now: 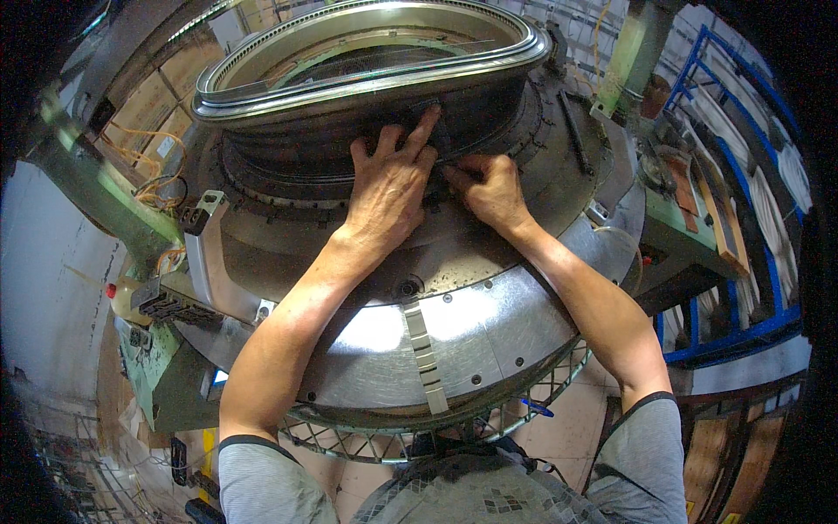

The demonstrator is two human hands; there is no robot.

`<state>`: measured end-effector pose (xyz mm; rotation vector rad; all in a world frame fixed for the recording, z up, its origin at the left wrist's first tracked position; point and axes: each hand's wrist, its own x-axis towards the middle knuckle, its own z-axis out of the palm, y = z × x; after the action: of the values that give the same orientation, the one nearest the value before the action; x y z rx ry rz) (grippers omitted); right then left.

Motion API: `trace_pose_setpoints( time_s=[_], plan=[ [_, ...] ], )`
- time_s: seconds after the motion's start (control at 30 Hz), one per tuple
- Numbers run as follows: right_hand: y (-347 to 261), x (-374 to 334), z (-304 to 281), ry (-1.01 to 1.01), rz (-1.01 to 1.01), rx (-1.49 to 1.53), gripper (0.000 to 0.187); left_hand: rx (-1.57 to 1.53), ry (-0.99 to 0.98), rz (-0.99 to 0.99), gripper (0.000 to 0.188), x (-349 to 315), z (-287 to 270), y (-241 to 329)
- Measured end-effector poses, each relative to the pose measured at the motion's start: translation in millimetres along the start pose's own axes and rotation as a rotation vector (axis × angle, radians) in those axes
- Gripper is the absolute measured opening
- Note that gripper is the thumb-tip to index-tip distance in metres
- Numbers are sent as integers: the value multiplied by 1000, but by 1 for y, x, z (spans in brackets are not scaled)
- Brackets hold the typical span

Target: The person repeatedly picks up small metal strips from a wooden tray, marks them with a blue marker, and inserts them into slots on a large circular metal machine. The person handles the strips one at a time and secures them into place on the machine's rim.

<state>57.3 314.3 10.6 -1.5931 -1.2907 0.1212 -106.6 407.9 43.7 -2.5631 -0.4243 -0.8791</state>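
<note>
A large round metal machine stands before me, with a dark cylinder wall [297,155] under a shiny upper ring [349,96]. My left hand [391,192] lies against the front of that wall, fingers spread and the index finger reaching up it. Just to its right, my right hand [496,194] is closed in a pinch at the wall's foot. Whatever sits between its fingertips is too small or hidden to make out. Below both hands spreads the machine's dark sloping bed [292,240], edged by bright curved plates [489,327].
A slotted strip [423,358] crosses the plates. A black rod [576,131] lies on the bed at right. Green posts [113,188] and a silver bracket [207,253] flank the machine. A blue rack [738,175] holds white rolls at right. Orange cables [157,188] hang at left.
</note>
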Motion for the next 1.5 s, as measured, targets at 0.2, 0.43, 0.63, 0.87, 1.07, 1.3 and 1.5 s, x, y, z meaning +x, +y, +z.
trace_pose_setpoints(
  time_s=[0.2, 0.43, 0.63, 0.87, 1.07, 1.3, 1.5],
  plan=[
    [-4, 0, -3, -31, 49, -18, 25, -18, 10, 9, 49, 0, 0, -1],
    [0, 1, 0, -7, -9, -26, 20, -13, -9, 0, 43, 1, 0, -1],
    [1, 1, -1, -9, 24, -102, 20, -23, -17, -1, 40, 2, -1, 0],
    [3, 2, 1, -4, 36, -63, 21, 36, -32, 22, 38, 4, -4, 0],
    [2, 1, 2, 24, 12, -72, 21, 55, -12, 37, 35, 3, -5, 0],
    [-5, 1, 0, 17, 69, -116, 22, 66, -34, 47, 31, 4, -3, 0],
    [-5, 0, 14, -11, -36, -211, 21, -12, -79, 59, 66, 4, -3, -16]
  ],
)
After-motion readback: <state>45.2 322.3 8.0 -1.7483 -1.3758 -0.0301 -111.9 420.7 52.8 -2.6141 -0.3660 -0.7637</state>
